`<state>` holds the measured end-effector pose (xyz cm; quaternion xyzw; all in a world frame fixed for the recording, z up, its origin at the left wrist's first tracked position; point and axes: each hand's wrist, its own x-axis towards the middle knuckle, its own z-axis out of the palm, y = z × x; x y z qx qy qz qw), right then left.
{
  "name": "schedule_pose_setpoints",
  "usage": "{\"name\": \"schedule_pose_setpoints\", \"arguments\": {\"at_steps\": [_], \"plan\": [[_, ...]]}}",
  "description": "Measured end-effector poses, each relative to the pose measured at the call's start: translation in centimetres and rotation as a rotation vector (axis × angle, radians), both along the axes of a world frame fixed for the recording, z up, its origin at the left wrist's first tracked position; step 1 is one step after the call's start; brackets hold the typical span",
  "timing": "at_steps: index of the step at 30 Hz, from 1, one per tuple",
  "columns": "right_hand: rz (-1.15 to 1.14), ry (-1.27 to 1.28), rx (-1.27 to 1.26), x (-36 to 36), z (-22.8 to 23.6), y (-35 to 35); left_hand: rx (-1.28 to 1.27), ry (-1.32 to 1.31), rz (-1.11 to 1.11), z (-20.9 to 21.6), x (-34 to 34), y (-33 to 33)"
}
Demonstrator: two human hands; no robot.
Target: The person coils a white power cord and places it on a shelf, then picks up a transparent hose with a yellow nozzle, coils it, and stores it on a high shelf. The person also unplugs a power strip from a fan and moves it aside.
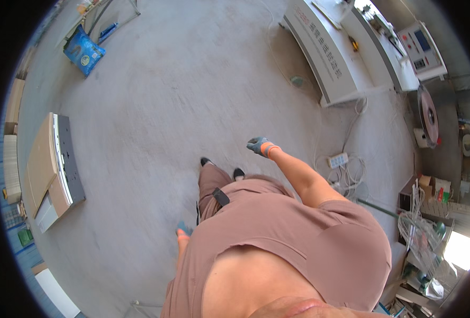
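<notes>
"What lay closest?"

"The person's brown clothing [277, 214], with a dark tab [220, 196] at the waist."

"And the hands?"

"The left hand [183, 230] hung low beside the clothing, in a blue-grey glove [184, 228] with orange at the wrist. It was blurred and small, so I couldn't tell whether it was loose or clenched."

"The right one?"

"The right hand [258, 146] stood out farther forward, over the grey floor [139, 106], gloved the same way. Its fingers bent inward, but I couldn't tell how far they were closed or whether they gripped anything."

"Under those?"

"Two dark shoes [205, 160] on the floor, the left one a little ahead."

"What else was near the right hand?"

"A white power strip [338, 160], off to its right on the floor among loose pale cables [364, 170]."

"Farther out?"

"A stack of boards [41, 159] at the left, a pale cabinet [325, 53] at upper right with a control box [420, 50] beyond it, and a blue bag [84, 51] at upper left."
</notes>
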<state>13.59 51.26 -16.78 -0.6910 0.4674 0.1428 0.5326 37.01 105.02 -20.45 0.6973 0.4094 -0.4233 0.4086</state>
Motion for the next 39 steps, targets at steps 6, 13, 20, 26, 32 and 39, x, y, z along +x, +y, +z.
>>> {"name": "schedule_pose_setpoints", "arguments": {"at_steps": [6, 13, 20, 26, 32, 39], "plan": [[-0.005, 0.025, -0.126, 16.1, -1.2, -12.0, 0.077, 0.057, 0.238, 0.4, 12.2, -4.2], [-0.130, 0.355, -0.034, 20.9, -3.8, -22.7, -0.349, -0.160, 0.059, -3.0, 44.9, -30.3], [-0.345, 0.336, 0.249, 25.1, -11.0, -32.3, -0.456, -0.363, -0.351, 2.8, 66.5, -77.0], [-0.076, 0.468, 0.286, 34.0, -14.9, -51.7, -0.458, -0.737, -0.940, 0.4, 73.2, -94.0], [-0.131, 0.202, -0.198, 53.8, -6.4, -79.1, -0.093, -0.071, -0.212, -1.0, 77.1, -92.3], [-0.410, -0.033, -0.128, 72.8, -0.7, -103.8, 0.134, 0.005, 0.071, -1.4, 84.3, -102.2]]}}
